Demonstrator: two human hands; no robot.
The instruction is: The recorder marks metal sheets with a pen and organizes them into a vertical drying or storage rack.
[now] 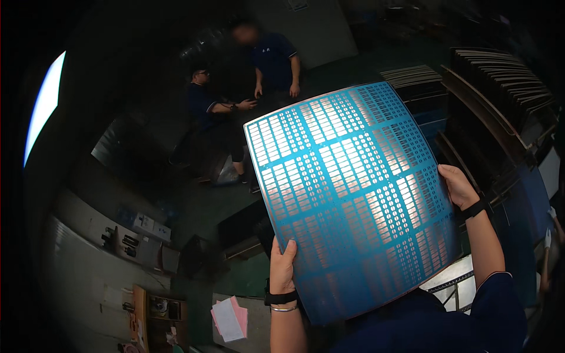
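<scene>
Blue panel (353, 200) held up mid-frame, left hand (282, 265) fingers gripping lower edge, right hand (458, 187) apparently clasping right edge, racked panels (500, 88) upper right.

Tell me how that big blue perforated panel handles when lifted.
The blue perforated panel is probably stiff: held by the left hand and right hand at opposite edges, it shows no sag. Likely light, being thin. Its glossy face may be slippery.

grey table (259, 312): pink and white papers (229, 319) on it.
</scene>
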